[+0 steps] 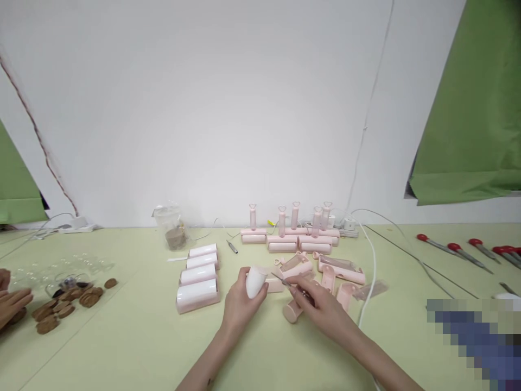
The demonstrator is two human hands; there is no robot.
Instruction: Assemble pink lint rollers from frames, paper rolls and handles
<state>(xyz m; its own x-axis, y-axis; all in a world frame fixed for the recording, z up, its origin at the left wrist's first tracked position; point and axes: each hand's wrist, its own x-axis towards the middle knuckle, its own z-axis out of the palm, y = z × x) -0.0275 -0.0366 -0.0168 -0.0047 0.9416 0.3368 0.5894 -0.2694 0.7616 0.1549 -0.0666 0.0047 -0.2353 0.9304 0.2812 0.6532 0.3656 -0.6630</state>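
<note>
My left hand [240,304] is wrapped around a white lint roll [255,281], tilted with one round end towards the right. In my right hand [319,304] is a thin pointed metal tool [280,278], its tip close to the roll's end; whether they touch I cannot tell. My fingers partly hide its handle. Beneath the right hand lies a pink cylindrical part [292,310]. Loose pink lint roller parts [297,266] and a clear cover [372,289] lie around and beyond this hand. White lint rolls [198,290] stand in a row left of my left hand.
Assembled pink lint rollers [282,243] with upright handles line the back. A small knife [232,247] and a plastic bag [173,231] lie left of them. A white cable [372,266] crosses at right, near red-ended tools [468,256]. Another person's hands [14,298] are beside brown pieces [65,304].
</note>
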